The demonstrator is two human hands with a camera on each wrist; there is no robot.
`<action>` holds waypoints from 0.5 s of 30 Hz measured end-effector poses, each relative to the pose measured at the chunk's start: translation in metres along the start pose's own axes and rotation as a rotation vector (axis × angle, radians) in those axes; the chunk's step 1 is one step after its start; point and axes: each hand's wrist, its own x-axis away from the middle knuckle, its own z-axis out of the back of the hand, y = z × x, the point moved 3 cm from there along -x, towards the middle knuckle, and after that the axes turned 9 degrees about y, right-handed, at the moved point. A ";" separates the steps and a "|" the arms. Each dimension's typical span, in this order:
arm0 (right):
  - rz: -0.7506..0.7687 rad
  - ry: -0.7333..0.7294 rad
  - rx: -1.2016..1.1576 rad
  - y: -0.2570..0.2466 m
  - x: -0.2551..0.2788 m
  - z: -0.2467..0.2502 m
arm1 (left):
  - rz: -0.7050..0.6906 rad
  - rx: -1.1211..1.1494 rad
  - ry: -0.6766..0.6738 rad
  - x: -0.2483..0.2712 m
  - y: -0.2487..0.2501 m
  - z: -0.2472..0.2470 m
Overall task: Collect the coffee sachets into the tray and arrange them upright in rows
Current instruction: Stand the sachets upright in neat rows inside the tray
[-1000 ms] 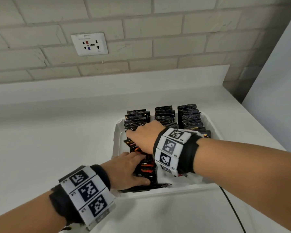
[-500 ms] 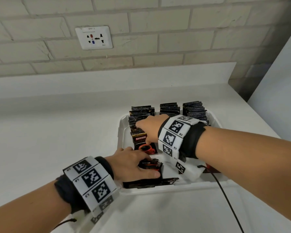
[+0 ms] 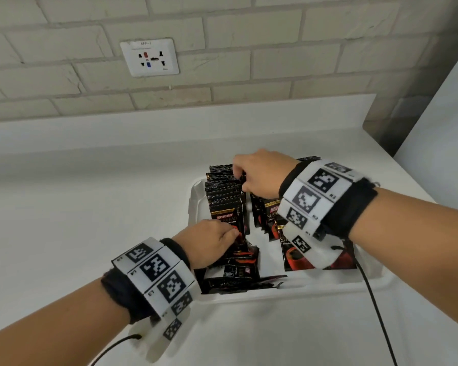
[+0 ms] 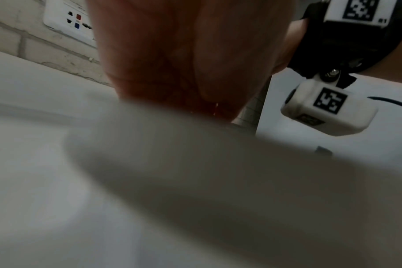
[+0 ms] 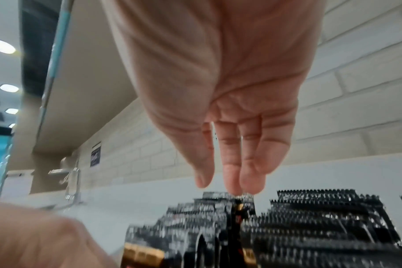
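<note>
In the white tray [image 3: 328,282], the right hand [image 3: 262,173] rests straight fingertips [image 5: 246,183] on upright sachets [image 3: 224,191]. The left hand [image 3: 209,241] curls around a front sachet [image 3: 229,223].

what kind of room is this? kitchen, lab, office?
Likely an office pantry or kitchenette: a white counter against a painted brick wall with a wall socket, a tap further along, and a white tray of coffee sachets.
</note>
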 end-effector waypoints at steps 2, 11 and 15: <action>-0.088 0.035 -0.154 0.009 -0.003 0.009 | 0.007 -0.003 0.038 -0.002 0.000 0.004; -0.419 0.037 -0.887 0.022 -0.006 0.011 | 0.060 0.219 0.357 -0.001 -0.004 0.029; -0.486 0.053 -1.066 0.020 -0.014 0.005 | 0.145 0.484 0.614 -0.007 -0.008 0.047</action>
